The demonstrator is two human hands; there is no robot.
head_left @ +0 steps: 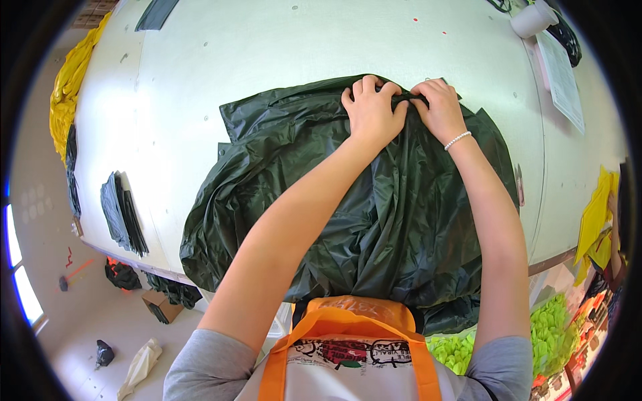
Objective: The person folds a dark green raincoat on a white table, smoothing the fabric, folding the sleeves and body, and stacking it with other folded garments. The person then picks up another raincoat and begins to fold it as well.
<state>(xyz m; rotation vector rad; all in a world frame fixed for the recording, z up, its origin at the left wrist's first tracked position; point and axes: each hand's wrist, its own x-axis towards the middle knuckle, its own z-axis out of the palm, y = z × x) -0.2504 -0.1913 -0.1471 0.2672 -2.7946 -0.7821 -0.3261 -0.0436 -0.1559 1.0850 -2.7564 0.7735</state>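
A glossy dark green rain jacket lies bunched across the white table, and its near part hangs over the edge towards me. My left hand grips the fabric at the jacket's far edge, fingers bent and thumb pressed in. Close beside it on the right, my right hand pinches the same edge, thumb towards the left thumb. A strip that looks like a zip shows just right of the right hand. The cloth between the fingertips is mostly hidden. A flap with a snap sticks out at the jacket's far left.
Folded dark pieces lie on the table at left, near yellow fabric. A small snipping tool, paper sheet and white cup-like object are at right. Lime-green material and a cardboard box sit below.
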